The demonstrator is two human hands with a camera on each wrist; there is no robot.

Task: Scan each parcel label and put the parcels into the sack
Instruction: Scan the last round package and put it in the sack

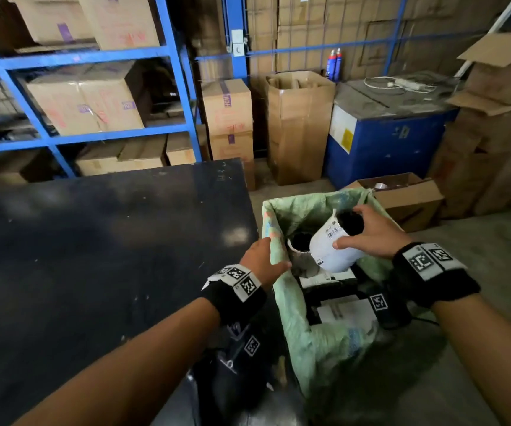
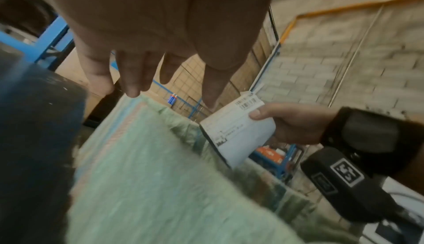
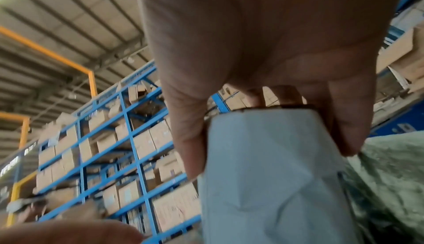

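A parcel [image 1: 331, 244] with a white barcode label and a black end hangs tilted over the mouth of the green woven sack [image 1: 294, 305]. My right hand [image 1: 355, 229] grips it, thumb on the label and fingers over the black end. The right wrist view shows the parcel [image 3: 270, 175] clamped between thumb and fingers, with the sack [image 3: 394, 166] to the right of it. My left hand [image 1: 266, 259] rests on the sack's left rim with its fingers [image 2: 137, 77] straight, holding nothing. The left wrist view also shows the parcel [image 2: 238, 135] above the sack [image 2: 149, 166]. Inside the sack lie another rolled parcel [image 1: 301, 247] and flat labelled parcels [image 1: 346, 309].
A black table [image 1: 109, 256] stands left of the sack. Behind the sack sit an open cardboard box [image 1: 401, 198], a blue machine [image 1: 386, 142] and a tall carton [image 1: 297, 127]. Blue shelving [image 1: 174, 56] with cartons fills the back left. Concrete floor lies to the right.
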